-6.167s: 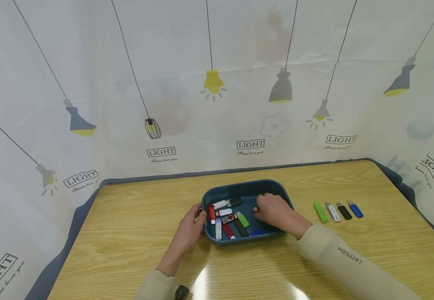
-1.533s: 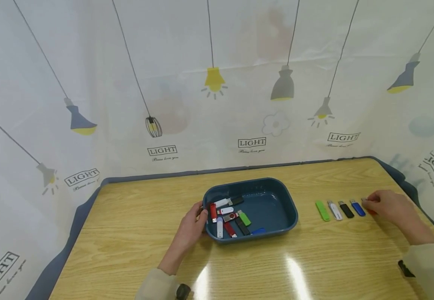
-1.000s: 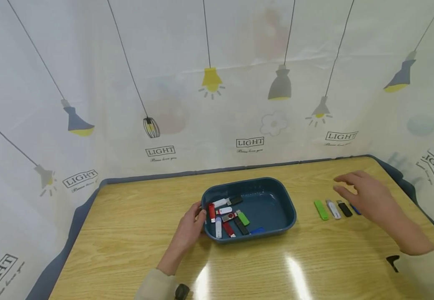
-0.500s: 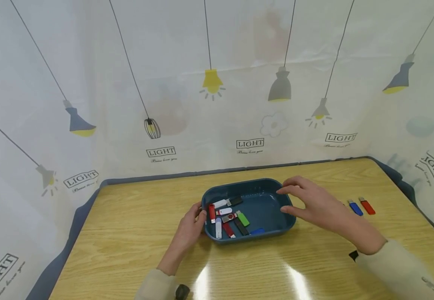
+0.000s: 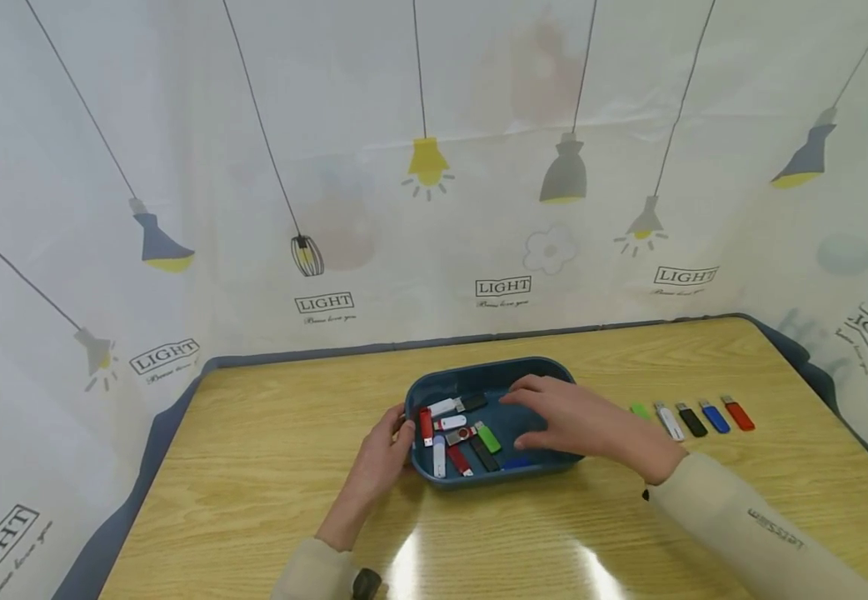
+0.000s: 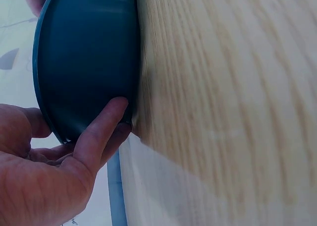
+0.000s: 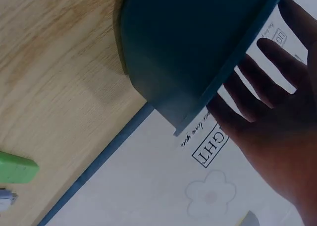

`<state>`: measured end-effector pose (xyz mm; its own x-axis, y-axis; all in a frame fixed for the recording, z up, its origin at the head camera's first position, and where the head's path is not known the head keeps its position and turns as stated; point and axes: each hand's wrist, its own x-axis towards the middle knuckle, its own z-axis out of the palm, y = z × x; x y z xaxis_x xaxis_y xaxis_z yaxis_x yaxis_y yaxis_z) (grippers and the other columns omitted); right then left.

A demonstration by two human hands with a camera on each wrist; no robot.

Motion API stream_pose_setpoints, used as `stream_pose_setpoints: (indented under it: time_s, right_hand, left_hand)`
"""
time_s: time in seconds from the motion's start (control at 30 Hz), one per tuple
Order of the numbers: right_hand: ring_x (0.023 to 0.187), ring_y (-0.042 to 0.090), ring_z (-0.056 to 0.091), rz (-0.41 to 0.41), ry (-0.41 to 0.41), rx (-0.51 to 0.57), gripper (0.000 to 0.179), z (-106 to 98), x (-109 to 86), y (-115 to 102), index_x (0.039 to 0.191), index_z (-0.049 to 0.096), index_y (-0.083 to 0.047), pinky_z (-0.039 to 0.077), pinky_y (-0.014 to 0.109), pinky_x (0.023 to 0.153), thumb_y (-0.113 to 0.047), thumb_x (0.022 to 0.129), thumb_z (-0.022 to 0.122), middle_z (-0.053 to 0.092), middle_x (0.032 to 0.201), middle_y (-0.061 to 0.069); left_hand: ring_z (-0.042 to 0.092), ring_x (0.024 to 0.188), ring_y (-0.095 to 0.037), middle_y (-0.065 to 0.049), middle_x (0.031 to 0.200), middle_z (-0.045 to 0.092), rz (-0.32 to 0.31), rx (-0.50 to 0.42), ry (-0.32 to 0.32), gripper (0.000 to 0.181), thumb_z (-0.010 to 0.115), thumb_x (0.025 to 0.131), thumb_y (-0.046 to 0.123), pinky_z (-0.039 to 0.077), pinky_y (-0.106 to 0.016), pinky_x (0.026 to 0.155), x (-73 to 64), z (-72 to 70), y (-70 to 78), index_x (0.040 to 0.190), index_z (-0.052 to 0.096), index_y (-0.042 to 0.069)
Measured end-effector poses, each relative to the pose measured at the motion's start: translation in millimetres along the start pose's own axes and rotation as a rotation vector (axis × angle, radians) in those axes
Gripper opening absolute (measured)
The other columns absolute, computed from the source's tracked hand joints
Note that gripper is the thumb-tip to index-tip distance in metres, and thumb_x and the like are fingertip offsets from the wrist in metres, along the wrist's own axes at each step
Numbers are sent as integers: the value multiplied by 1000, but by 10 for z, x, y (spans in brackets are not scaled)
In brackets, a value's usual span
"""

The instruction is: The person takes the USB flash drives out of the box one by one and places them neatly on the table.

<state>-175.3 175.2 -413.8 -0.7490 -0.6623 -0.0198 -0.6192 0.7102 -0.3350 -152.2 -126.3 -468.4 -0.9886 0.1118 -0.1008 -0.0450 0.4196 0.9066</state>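
Note:
My left hand (image 5: 378, 452) grips the left end of a dark blue plastic basin (image 5: 509, 421), thumb at the rim and fingers against the outer wall (image 6: 84, 62). Over the basin's right part hovers my right hand (image 5: 572, 421), fingers spread and holding nothing. Several USB sticks lie bunched in the left half: a green one (image 5: 488, 437), a red one (image 5: 426, 426), a white one (image 5: 439, 457) and a black one (image 5: 471, 403) among them. A blue one (image 5: 516, 463) near the front wall is partly hidden by the right hand.
Right of the basin, several USB sticks lie in a row on the wooden table (image 5: 284, 467): green (image 5: 640, 410), white (image 5: 670, 422), black (image 5: 692, 420), blue (image 5: 715, 417), red (image 5: 738, 413). A lamp-patterned sheet (image 5: 374, 183) stands behind and beside the table.
My right hand carried the red USB stick from the basin to the row's right end, let it go, and moved back left over the basin. The left hand stayed on the basin.

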Motion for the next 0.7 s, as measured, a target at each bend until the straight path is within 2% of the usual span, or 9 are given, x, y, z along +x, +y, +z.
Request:
stream_pose_setpoints:
  time_s: [0.17,0.27,0.47,0.7]
  right_hand:
    - [124,30,59,74,-120,-36,72,63,150,-17,143,60,-9,52,50,102,-44,86,85,59,139,11]
    - [119,28,60,92,-173,-70,74,102,226,-36,141,60,-8,53,49,101,-46,83,86,60,134,10]
    - [110,23,60,124,-231,-131,67,157,336,-67,132,64,-11,53,44,100,-47,81,88,63,124,6]
    - [108,23,60,141,-257,-141,66,209,376,-81,131,64,-10,53,46,99,-44,81,89,62,124,7]
  left_hand:
    - [45,142,-43,-29,152,48,-7,-5,-5,45,46,110,18,43,-57,111,3,-3,-2,151,46,-3]
    - [45,142,-43,-29,152,49,-6,4,-2,45,46,110,18,41,-58,113,6,-3,-3,150,46,-3]
    - [47,140,-43,-29,150,50,4,16,4,44,46,110,17,41,-58,112,8,-3,-8,149,47,-3]
    - [45,141,-44,-30,149,51,12,36,8,44,47,110,17,37,-59,116,8,-7,-4,149,48,-3]
